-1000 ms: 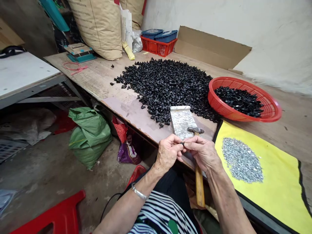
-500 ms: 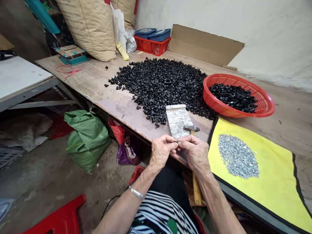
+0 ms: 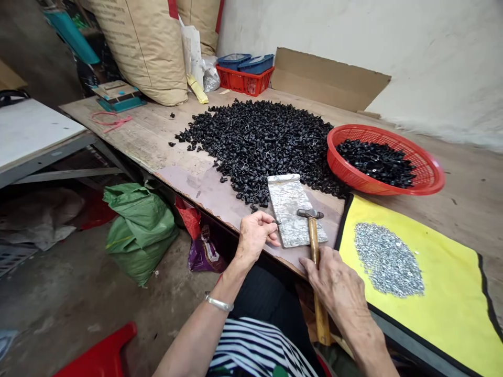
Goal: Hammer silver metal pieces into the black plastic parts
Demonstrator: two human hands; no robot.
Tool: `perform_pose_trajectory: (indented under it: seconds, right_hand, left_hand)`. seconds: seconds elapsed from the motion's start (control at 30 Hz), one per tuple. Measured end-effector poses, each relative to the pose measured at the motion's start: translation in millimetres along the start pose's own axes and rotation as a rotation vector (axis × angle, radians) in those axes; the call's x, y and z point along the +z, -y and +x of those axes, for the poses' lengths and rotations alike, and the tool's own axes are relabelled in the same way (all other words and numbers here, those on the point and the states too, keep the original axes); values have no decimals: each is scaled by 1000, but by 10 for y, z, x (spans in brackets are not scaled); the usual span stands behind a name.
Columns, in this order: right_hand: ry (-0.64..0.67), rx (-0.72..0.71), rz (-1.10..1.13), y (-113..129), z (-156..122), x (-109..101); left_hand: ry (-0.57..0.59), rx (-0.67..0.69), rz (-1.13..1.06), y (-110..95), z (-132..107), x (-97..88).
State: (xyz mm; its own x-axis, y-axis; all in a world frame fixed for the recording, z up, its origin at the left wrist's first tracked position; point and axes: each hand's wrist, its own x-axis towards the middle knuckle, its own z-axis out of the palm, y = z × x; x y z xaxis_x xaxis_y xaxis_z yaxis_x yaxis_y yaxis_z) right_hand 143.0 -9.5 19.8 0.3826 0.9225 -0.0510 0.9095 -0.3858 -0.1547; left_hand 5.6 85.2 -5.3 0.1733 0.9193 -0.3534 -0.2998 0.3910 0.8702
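A small dark piece (image 3: pixel 279 222), too small for its form to be made out, is sitting at the fingertips of the left hand (image 3: pixel 257 233), just beside the left edge of a flat block (image 3: pixel 290 201). The left thumb and forefinger are pinching it closely, while the other fingers are curling toward the palm. The hammer (image 3: pixel 313 235) is lying with its dull, dark metal head over the block and its smooth, yellowish-brown wooden handle extending past the near table edge. The right hand (image 3: pixel 340 285) is arching over this handle, thumb to its left and fingers to its right, half open; how firmly they are gripping cannot be told. The block is showing a mottled, whitish, worn surface and a raised ridge at its far end. Beyond it, glossy black pieces (image 3: pixel 267 141) are forming a broad, knobbly heap. To the right, a round, red, perforated basket (image 3: pixel 434 180) is containing more black pieces. Nearer, a dark-edged yellow cloth (image 3: pixel 444 303) is bearing shiny, silvery bits (image 3: pixel 389 259) in an oval spread.
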Motion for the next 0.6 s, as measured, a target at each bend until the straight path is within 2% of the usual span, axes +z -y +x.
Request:
perform_pose_trajectory:
  seconds: [0.07,0.1,0.17,0.27,0.33,0.43,0.6]
  right_hand:
    - [53,55,91,-5,-15,46]
    - [99,122,212,-9,-12,60]
    - [255,301,600,-26,-8,65]
    - [525,532,1320,-63,-53,39]
    - [630,637,1595,-85,-109,30]
    - [608,710,1631,-96,-193,46]
    - [379,547,1363,-74,-286,96]
  left_hand:
    - [-2,-21,33,6,37,23]
    - [-4,-31,47,14,53,35]
    - [-17,-44,73,35,81,55]
    - [-24,-53,109,61,115,70]
    - [-20,-56,120,63,134,72]
    - [-22,-59,121,44,157,69]
    - [-11,-72,136,28,193,48]
